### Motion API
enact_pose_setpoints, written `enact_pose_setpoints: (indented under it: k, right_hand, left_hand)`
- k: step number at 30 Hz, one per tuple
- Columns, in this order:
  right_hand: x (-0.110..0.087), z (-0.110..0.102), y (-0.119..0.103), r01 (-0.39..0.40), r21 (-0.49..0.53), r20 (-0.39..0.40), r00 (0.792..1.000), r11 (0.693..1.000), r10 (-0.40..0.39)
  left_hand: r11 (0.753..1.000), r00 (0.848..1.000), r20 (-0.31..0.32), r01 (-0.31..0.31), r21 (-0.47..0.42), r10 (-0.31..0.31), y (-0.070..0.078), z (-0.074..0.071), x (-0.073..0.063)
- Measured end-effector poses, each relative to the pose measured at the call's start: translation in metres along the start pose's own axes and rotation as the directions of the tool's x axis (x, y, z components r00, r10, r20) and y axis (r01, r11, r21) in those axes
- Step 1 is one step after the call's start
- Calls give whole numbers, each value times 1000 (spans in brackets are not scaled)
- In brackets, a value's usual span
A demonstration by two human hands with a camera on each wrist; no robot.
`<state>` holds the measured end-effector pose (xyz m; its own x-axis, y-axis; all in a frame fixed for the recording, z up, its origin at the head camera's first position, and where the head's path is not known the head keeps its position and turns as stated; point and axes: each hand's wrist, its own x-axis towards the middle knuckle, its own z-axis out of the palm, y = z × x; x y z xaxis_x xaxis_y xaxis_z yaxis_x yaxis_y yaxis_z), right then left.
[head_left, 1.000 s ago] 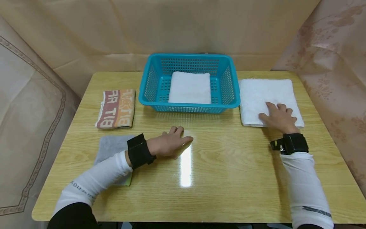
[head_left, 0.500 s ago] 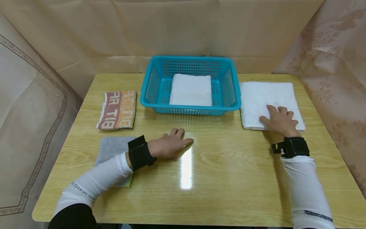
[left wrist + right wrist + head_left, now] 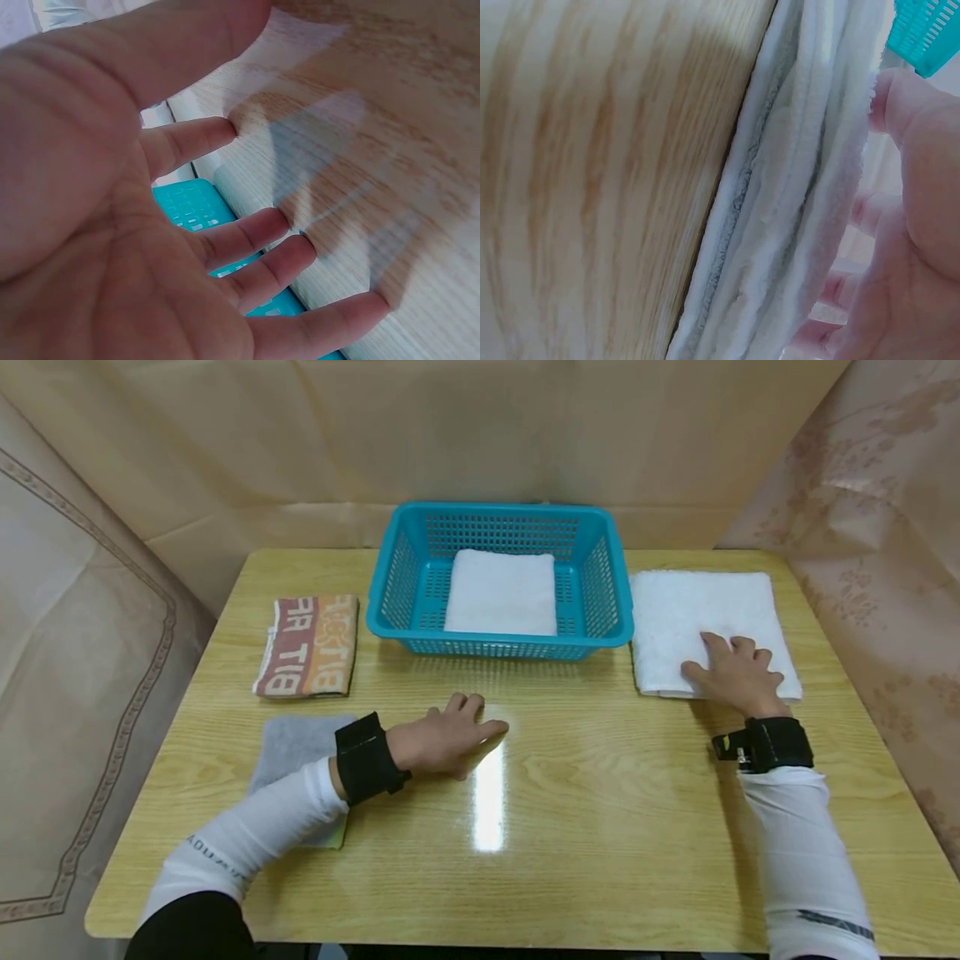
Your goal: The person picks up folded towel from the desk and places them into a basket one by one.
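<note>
My left hand rests on the wooden table with fingers spread, its fingertips touching the surface in the left wrist view. Nothing is in it. At the right, my right hand lies over the near edge of a folded white towel, fingers spread on its top. The right wrist view shows the stacked layers of that towel side-on, with the fingertips on its upper face. Another folded white towel lies inside the blue plastic basket at the back middle.
A folded red and orange towel with lettering lies at the left. Nearer, a folded grey towel is partly hidden under my left forearm. The table meets hanging cloth at the back and stands between cloth-covered sides.
The whole head view shifts slightly. Both hands, the towels and the basket keep their places.
</note>
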<state>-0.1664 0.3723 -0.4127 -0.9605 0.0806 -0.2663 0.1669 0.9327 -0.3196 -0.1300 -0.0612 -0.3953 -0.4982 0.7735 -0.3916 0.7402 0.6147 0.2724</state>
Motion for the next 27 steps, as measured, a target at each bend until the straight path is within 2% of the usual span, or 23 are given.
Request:
enact_pose_setpoints:
  k: [27]
  right_hand:
    - [-2, 3, 0, -10, -23, -2, 1000, 1000, 10]
  left_hand:
    - [998, 1000, -7, 9, -66, -9, -2, 2, 0]
